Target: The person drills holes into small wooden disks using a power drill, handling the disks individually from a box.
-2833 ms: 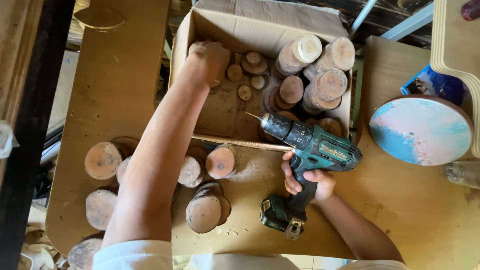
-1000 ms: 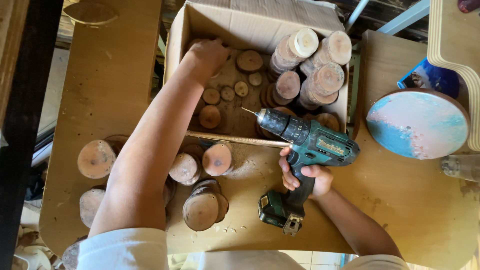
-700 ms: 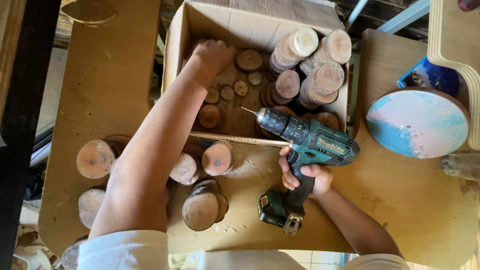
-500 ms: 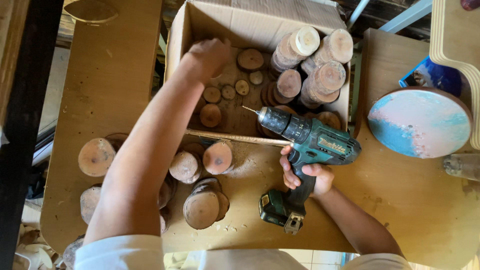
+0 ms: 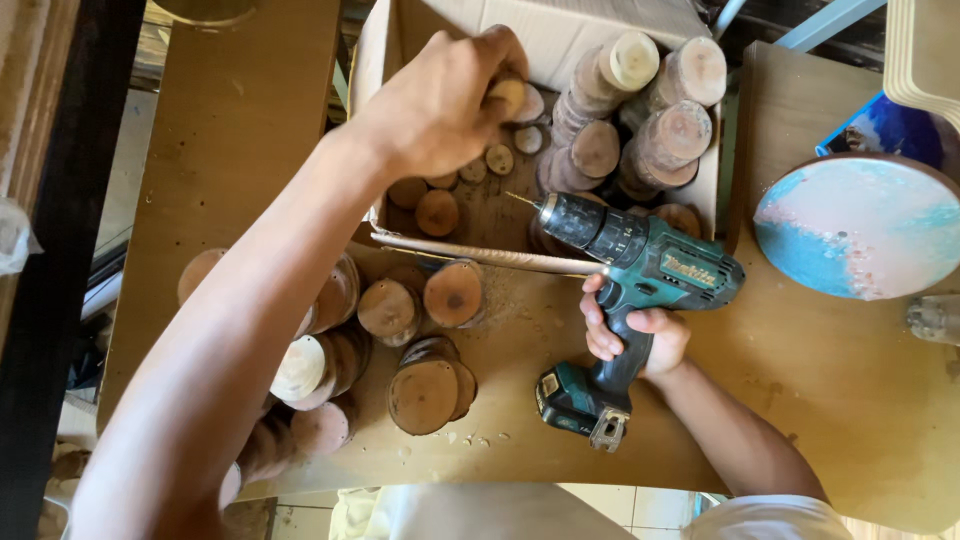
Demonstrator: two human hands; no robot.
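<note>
A: Left hand is reaching into the cardboard box, fingers pinching a small wood slice near the box's back wall. Grip is curled tight on it.

B: Right hand?

A: Wrapping the handle of the green cordless drill, fully closed; bit is pointing at the left forearm (near, not touching).

B: Risks?

A: I'd judge a bumped trigger could be spinning the bit toward that arm. The slice could also be slipping back among the stacked log rounds. More slices are lying on the bench.

left hand grasps a wood slice; right hand holds the drill.
</note>
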